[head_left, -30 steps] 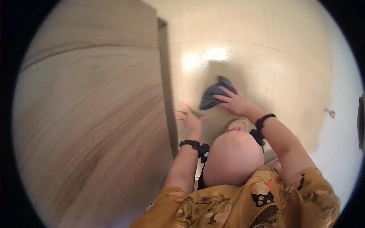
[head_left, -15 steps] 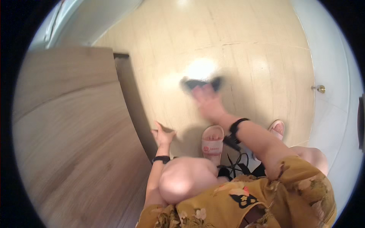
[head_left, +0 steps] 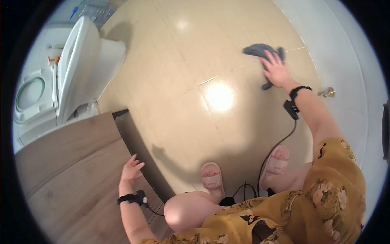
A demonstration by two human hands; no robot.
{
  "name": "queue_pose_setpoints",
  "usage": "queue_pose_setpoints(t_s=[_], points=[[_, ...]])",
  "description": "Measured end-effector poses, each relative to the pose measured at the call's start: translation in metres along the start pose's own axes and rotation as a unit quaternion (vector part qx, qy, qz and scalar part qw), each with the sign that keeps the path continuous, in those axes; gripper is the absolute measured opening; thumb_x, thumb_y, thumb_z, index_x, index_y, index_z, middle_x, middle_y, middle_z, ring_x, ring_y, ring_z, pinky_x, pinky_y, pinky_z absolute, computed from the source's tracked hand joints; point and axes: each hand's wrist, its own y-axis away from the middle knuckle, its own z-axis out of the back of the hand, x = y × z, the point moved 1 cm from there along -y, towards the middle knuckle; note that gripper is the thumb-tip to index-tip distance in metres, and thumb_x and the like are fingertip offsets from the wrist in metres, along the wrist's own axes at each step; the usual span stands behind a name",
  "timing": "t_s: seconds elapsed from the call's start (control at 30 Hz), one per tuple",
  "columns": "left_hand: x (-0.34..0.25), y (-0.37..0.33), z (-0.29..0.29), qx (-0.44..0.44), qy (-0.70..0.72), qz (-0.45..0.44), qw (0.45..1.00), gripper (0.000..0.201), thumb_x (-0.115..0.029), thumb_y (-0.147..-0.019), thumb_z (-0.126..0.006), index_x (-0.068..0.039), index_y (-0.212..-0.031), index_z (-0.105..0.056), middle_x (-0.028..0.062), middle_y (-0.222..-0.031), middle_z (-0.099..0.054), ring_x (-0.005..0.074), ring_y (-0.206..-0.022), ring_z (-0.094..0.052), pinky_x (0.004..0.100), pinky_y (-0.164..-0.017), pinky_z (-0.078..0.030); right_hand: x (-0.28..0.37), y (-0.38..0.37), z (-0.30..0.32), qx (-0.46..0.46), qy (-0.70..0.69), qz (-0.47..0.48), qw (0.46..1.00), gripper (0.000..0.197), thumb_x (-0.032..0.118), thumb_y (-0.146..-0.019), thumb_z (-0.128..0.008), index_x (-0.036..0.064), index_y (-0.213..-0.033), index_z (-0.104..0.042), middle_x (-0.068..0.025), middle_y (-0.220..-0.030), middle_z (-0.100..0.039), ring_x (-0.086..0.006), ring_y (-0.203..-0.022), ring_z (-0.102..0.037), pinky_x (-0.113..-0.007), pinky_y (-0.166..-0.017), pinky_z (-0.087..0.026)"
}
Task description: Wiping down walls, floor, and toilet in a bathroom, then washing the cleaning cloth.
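My right hand [head_left: 277, 72] lies flat, fingers spread, on a dark grey cloth [head_left: 260, 49] on the beige floor at the upper right. The cloth is bunched, with one end sticking out to the left and another below my palm. My left hand [head_left: 131, 170] is in front of the wood-grain cabinet [head_left: 73, 162], near its edge. Its fingers are apart and hold nothing; whether it touches the cabinet I cannot tell.
A white toilet [head_left: 83, 69] stands at the upper left, with clear plastic bottles [head_left: 97, 10] behind it. A brass-coloured fitting [head_left: 328, 92] sticks out from the white wall [head_left: 349, 122] on the right. A black cable [head_left: 270, 152] runs from my right wrist past my sandals [head_left: 212, 177].
My right hand has swept the cloth across the floor to the right and farther away. My left hand has moved left, over the cabinet. The toilet has come into fuller view.
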Motion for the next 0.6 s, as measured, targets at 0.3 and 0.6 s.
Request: queue_pose_setpoints(t_s=[0.3,0.6], points=[[-0.191,0.163,0.097,-0.044,-0.251,-0.068,0.965,0.071,-0.005,-0.069,-0.069,-0.011,-0.133,-0.039,0.0179,-0.126,-0.048,0.0223,-0.1,-0.057,0.0272,-0.065,-0.05,-0.046,0.148,0.018,0.113,0.023,-0.038,0.993,0.059,0.029,-0.079,-0.058,0.0149,-0.131,-0.036,-0.009,-0.147,-0.011,-0.0395,-0.129,-0.02,-0.053,-0.089,-0.034],[-0.415,0.056,-0.034,0.029,-0.448,-0.385,0.806,0.078,-0.017,-0.066,-0.072,-0.01,-0.134,-0.035,0.0201,-0.122,-0.051,0.0301,-0.113,-0.049,0.0352,-0.094,-0.041,-0.084,0.037,0.026,0.047,-0.023,0.134,0.99,0.047,0.013,-0.076,-0.054,0.0153,-0.123,-0.048,-0.0019,-0.146,-0.019,-0.0326,-0.13,-0.024,-0.044,-0.089,-0.038]])
